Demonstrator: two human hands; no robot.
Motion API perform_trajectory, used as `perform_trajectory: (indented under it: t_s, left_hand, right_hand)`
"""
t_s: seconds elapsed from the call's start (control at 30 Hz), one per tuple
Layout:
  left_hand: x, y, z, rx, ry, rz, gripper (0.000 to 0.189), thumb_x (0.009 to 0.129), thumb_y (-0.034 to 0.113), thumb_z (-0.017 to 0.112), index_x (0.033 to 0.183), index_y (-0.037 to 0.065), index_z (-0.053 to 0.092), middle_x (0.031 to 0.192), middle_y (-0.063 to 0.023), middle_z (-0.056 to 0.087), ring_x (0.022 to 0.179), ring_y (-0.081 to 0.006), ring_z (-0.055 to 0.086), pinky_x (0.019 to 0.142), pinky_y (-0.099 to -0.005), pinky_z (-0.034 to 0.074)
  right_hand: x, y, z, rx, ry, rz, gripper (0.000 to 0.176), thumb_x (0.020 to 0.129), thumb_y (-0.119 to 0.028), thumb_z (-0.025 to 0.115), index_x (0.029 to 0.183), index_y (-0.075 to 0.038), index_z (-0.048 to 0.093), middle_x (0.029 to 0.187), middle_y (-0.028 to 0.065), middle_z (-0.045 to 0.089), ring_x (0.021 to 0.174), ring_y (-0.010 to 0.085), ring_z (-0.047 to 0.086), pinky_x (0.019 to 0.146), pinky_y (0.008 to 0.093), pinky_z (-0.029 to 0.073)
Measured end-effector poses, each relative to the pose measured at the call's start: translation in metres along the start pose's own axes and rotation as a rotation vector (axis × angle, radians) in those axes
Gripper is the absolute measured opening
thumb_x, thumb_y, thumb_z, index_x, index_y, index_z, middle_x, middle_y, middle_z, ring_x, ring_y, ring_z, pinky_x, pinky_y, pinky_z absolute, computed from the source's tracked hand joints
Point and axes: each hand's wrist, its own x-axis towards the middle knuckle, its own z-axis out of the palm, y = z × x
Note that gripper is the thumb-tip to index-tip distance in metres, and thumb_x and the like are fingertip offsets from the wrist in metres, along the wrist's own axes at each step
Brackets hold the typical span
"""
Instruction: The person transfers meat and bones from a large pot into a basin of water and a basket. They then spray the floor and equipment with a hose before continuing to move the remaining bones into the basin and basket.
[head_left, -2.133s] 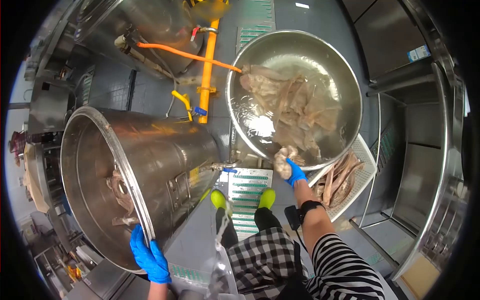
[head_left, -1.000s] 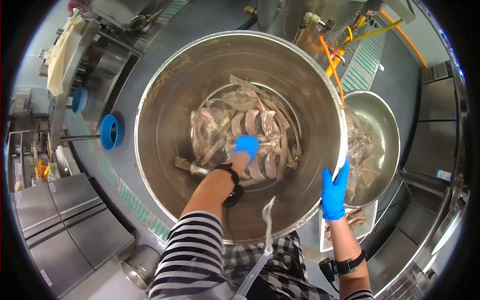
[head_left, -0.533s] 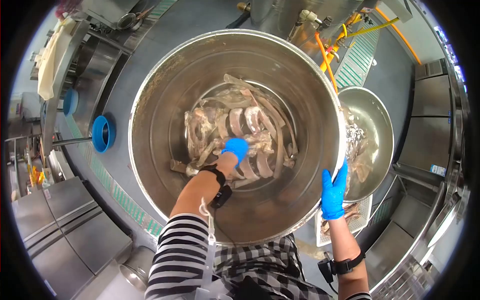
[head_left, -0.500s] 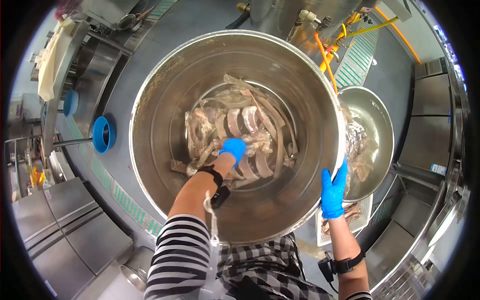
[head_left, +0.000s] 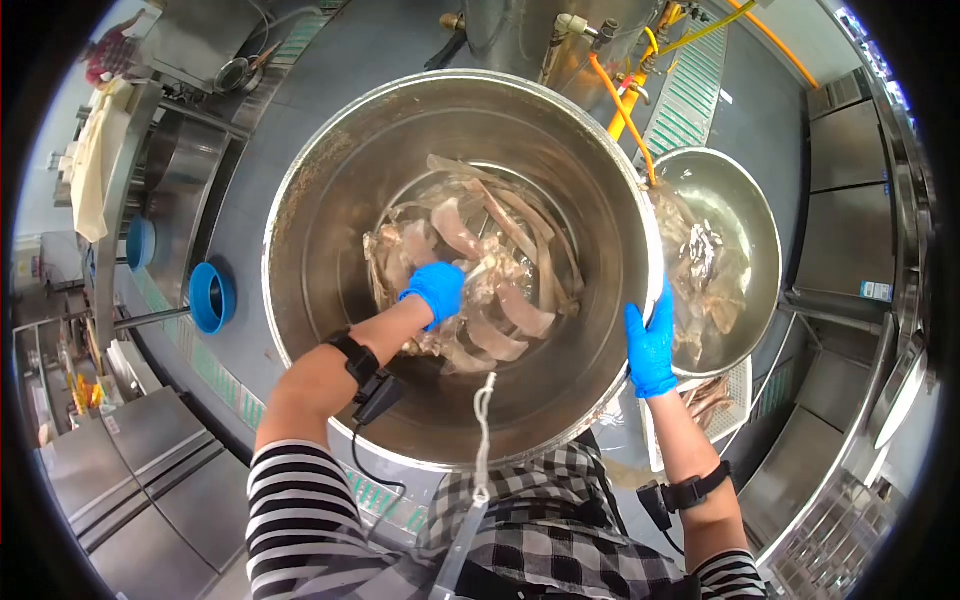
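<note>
A large round steel pot point(head_left: 345, 180) stands in front of me, tilted so that I look down into it. Rib bones point(head_left: 523, 312) and long pale strips of bone or cartilage point(head_left: 520, 218) lie at its bottom. Down among the bones is my left hand point(head_left: 436, 293), in a blue glove, its fingers closed on the meaty bones; the fingertips are partly hidden. My right hand point(head_left: 652, 350), also blue-gloved, grips the pot's right rim, thumb apart from the fingers.
Right of the pot sits a steel bowl point(head_left: 762, 235) with water and more meaty pieces. A white crate point(head_left: 738, 410) with bones is below it. Blue buckets point(head_left: 211, 298) stand at left. A yellow gas pipe point(head_left: 630, 110) and orange hose run behind.
My left hand has moved left inside the pot, and the rib bones around it have shifted and turned. My right hand stays on the rim. The view has shifted slightly.
</note>
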Motion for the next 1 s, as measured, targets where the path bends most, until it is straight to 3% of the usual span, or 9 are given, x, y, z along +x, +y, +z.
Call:
perform_trajectory:
  t_s: [0.23, 0.4, 0.47, 0.5, 0.53, 0.6, 0.7, 0.83, 1.0]
  left_hand:
    - [-0.089, 0.001, -0.111, 0.003, 0.080, -0.026, 0.021, 0.066, 0.021, 0.049, 0.069, 0.004, 0.061, 0.074, -0.0181, 0.058, 0.071, -0.0337, 0.057, 0.066, -0.0409, 0.046]
    - [-0.150, 0.001, -0.176, 0.029, 0.488, 0.132, 0.024, 0.066, 0.028, 0.053, 0.062, 0.004, 0.055, 0.063, -0.0178, 0.054, 0.060, -0.0358, 0.053, 0.057, -0.0428, 0.043]
    - [-0.170, 0.013, -0.203, 0.067, 0.578, 0.121, 0.022, 0.067, 0.027, 0.053, 0.064, 0.005, 0.055, 0.064, -0.0175, 0.054, 0.061, -0.0354, 0.054, 0.057, -0.0428, 0.043]
    - [-0.179, 0.022, -0.213, 0.092, 0.639, 0.130, 0.021, 0.067, 0.026, 0.053, 0.065, 0.005, 0.055, 0.064, -0.0171, 0.054, 0.062, -0.0350, 0.054, 0.058, -0.0429, 0.043]
    - [-0.186, 0.031, -0.223, 0.102, 0.649, 0.121, 0.021, 0.067, 0.026, 0.053, 0.065, 0.005, 0.055, 0.064, -0.0171, 0.054, 0.062, -0.0350, 0.054, 0.058, -0.0429, 0.043]
    - [-0.196, 0.047, -0.242, 0.157, 0.541, 0.071, 0.020, 0.067, 0.026, 0.052, 0.069, 0.006, 0.056, 0.067, -0.0164, 0.055, 0.066, -0.0344, 0.054, 0.060, -0.0432, 0.043]
    - [-0.207, 0.071, -0.259, 0.262, 0.517, 0.113, 0.018, 0.067, 0.026, 0.055, 0.069, 0.008, 0.056, 0.070, -0.0156, 0.056, 0.068, -0.0341, 0.054, 0.061, -0.0434, 0.043]
    - [-0.212, 0.086, -0.264, 0.288, 0.485, 0.199, 0.018, 0.066, 0.027, 0.058, 0.069, 0.009, 0.057, 0.070, -0.0149, 0.056, 0.067, -0.0338, 0.054, 0.059, -0.0432, 0.043]
    - [-0.222, 0.081, -0.249, 0.182, 0.597, 0.306, 0.022, 0.068, 0.030, 0.059, 0.075, 0.008, 0.058, 0.076, -0.0142, 0.057, 0.070, -0.0319, 0.055, 0.059, -0.0408, 0.044]
  right_hand:
    - [0.005, 0.018, -0.002, -0.038, 0.009, -0.097, 0.062, 0.072, 0.003, 0.047, 0.128, 0.000, 0.021, 0.124, 0.0175, 0.034, 0.114, 0.0235, 0.035, 0.095, 0.0313, 0.026]
    - [0.013, -0.011, -0.016, -0.351, -0.089, -0.130, 0.059, 0.074, -0.013, 0.056, 0.123, 0.003, 0.028, 0.120, 0.0232, 0.038, 0.114, 0.0282, 0.036, 0.094, 0.0341, 0.030]
    - [0.019, -0.051, -0.016, -0.521, 0.024, -0.450, 0.056, 0.077, -0.024, 0.057, 0.119, 0.004, 0.034, 0.117, 0.0236, 0.041, 0.111, 0.0301, 0.039, 0.090, 0.0361, 0.034]
    - [0.020, -0.071, -0.008, -0.033, -0.183, -0.314, 0.053, 0.079, -0.031, 0.053, 0.117, 0.003, 0.038, 0.114, 0.0207, 0.045, 0.103, 0.0291, 0.046, 0.084, 0.0369, 0.040]
    - [0.016, -0.094, -0.008, -0.024, -0.185, -0.329, 0.053, 0.079, -0.031, 0.053, 0.117, 0.003, 0.038, 0.114, 0.0207, 0.045, 0.103, 0.0291, 0.046, 0.084, 0.0369, 0.040]
    - [-0.003, -0.158, -0.012, 0.521, -0.982, 0.352, 0.049, 0.082, -0.030, 0.049, 0.118, 0.002, 0.038, 0.110, 0.0172, 0.048, 0.096, 0.0253, 0.052, 0.079, 0.0355, 0.044]
    - [-0.018, -0.165, -0.005, 0.811, -1.262, 0.395, 0.052, 0.082, -0.028, 0.048, 0.122, 0.001, 0.032, 0.108, 0.0146, 0.051, 0.091, 0.0225, 0.055, 0.078, 0.0345, 0.046]
    - [-0.051, -0.164, 0.001, 1.022, -1.159, 0.449, 0.042, 0.080, -0.017, 0.052, 0.115, 0.002, 0.040, 0.083, 0.0093, 0.054, 0.070, 0.0188, 0.053, 0.065, 0.0320, 0.045]
    - [-0.065, -0.183, -0.011, 0.941, -1.081, 0.406, 0.035, 0.080, -0.015, 0.051, 0.109, 0.004, 0.044, 0.074, 0.0075, 0.052, 0.062, 0.0175, 0.051, 0.058, 0.0311, 0.044]
